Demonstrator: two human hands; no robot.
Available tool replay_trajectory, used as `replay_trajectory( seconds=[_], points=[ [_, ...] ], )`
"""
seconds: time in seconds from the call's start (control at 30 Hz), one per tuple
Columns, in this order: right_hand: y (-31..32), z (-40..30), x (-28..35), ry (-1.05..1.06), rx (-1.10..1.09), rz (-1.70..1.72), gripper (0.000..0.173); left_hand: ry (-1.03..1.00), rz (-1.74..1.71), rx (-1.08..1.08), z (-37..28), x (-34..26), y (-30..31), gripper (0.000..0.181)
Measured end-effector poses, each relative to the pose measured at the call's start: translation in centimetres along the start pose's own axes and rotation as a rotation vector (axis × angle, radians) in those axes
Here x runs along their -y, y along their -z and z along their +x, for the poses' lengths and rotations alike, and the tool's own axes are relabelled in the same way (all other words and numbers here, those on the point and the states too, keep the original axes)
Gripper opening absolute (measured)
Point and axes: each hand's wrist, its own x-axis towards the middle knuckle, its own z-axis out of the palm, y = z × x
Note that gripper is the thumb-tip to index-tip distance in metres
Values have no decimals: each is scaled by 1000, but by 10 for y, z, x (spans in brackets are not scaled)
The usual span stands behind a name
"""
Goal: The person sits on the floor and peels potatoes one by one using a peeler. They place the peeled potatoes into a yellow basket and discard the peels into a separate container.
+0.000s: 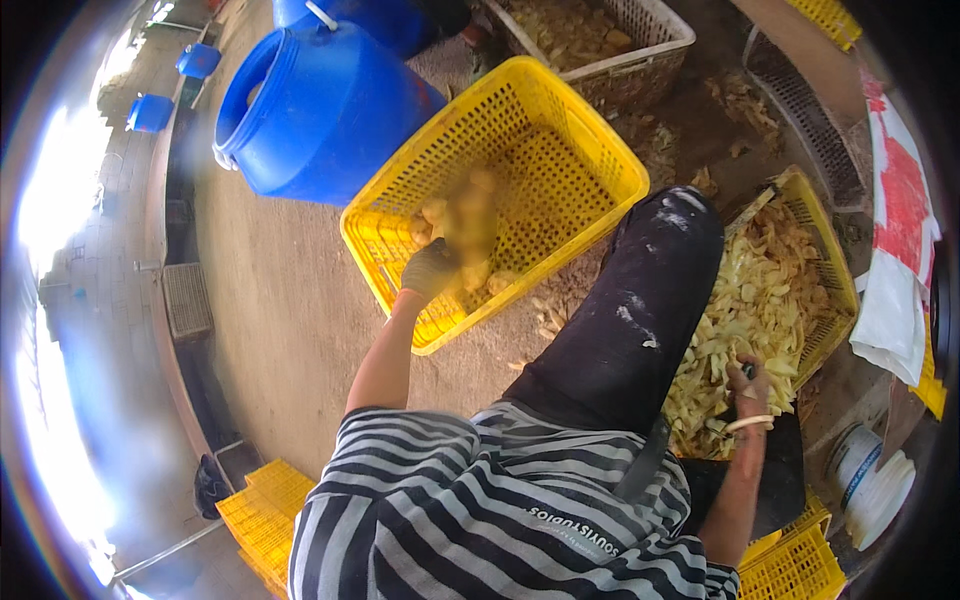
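My left hand (429, 271), in a dark glove, reaches over the near wall of a yellow plastic crate (630, 176). Beside it several pale, rounded vegetable pieces (501, 282) lie in the crate; a blurred patch hides its fingertips, so its grip is unclear. My bare right hand (748, 381), with a pale band at the wrist, is closed around a small dark-handled tool whose working end cannot be made out. Under and around it, a heap of pale peelings (750, 307) fills much of a second yellow crate (844, 300).
Blue plastic barrels (330, 112) stand at upper left. A whitish crate (675, 41) of peelings is beyond the first yellow crate, near part of another person (476, 34). Scraps litter the floor. A white bucket (862, 465) is at right; stacked yellow crates (270, 502) are at lower left.
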Motion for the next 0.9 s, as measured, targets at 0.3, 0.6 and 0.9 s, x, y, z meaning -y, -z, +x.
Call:
replay_trajectory(
  seconds=[0.3, 0.6, 0.9],
  points=[
    [12, 15, 100, 973, 30, -122, 24, 437, 12, 193, -5, 82, -43, 41],
    [-37, 42, 23, 111, -294, -455, 30, 307, 477, 72, 12, 24, -71, 62],
    [-44, 65, -4, 443, -107, -610, 41, -154, 676, 739, 61, -8, -155, 49]
  ],
)
